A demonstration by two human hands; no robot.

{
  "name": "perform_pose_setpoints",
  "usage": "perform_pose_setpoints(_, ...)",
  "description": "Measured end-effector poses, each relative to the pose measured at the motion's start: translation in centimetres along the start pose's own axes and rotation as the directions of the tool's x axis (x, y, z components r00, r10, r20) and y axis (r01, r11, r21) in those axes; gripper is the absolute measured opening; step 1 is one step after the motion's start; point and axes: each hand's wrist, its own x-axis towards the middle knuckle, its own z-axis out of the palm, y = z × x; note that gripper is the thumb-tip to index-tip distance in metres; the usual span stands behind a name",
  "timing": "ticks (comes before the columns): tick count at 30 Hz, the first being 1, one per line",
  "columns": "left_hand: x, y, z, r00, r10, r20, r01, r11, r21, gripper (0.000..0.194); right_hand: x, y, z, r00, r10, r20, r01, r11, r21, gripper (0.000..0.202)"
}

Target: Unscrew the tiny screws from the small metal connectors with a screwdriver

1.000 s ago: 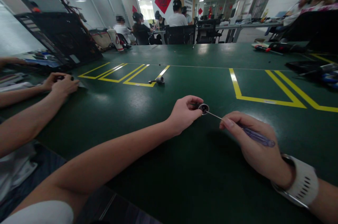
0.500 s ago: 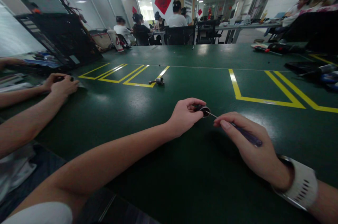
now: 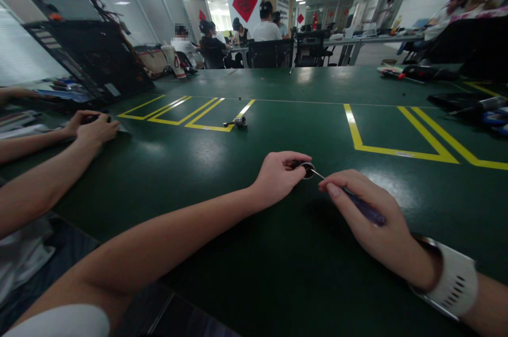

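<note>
Just above the dark green table [image 3: 238,178], my left hand [image 3: 278,175] is closed around a small round metal part [image 3: 309,170] with a hollow, ringed end facing right. Its far side is hidden by my fingers. My right hand [image 3: 371,210] grips the dark purple handle of a screwdriver [image 3: 367,208]. The thin shaft points left, and its tip reaches into the opening of the metal part; the tip itself is hidden. Farther back, a metal piece with a cup-like end and a thin stem [image 3: 237,122] lies on its side on yellow tape.
At left, a co-worker's hands [image 3: 93,128] hold a small dark item. Yellow tape outlines [image 3: 405,154] mark the tabletop. Tools and a black tray [image 3: 448,101] lie at the right. A big black panel [image 3: 91,62] stands at the back left.
Both hands have shifted slightly; the metal part sits a little lower. The screwdriver handle has moved a little to the left, with its shaft still in the opening.
</note>
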Motion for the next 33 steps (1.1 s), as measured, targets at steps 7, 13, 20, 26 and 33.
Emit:
perform_pose_setpoints(7,-0.12,-0.12,0.01,0.998,0.053,0.020,-0.053,0.998,0.043,0.027,0.14,-0.42,0.00,0.999,-0.050,0.010,0.050,0.998,-0.039,0.015)
perform_pose_setpoints(13,0.07,-0.31,-0.03,0.999,0.033,-0.004,-0.033,0.999,0.033,0.027,-0.04,-0.41,-0.04,0.996,-0.086,0.008,0.086,0.996,-0.038,0.016)
perform_pose_setpoints(20,-0.01,0.14,0.10,0.999,0.033,-0.030,-0.032,0.998,0.053,0.026,-0.11,-0.44,-0.05,0.992,-0.125,0.002,0.124,0.991,-0.056,0.016)
perform_pose_setpoints(26,-0.02,-0.04,0.05,0.998,0.057,-0.028,-0.056,0.997,0.062,0.026,-0.17,-0.44,0.03,0.991,-0.136,0.014,0.136,0.988,-0.079,0.020)
perform_pose_setpoints(33,0.03,-0.25,0.02,0.997,0.070,-0.035,-0.067,0.994,0.082,0.026,-0.37,-0.33,-0.08,0.989,-0.133,0.068,0.138,0.987,-0.081,0.021)
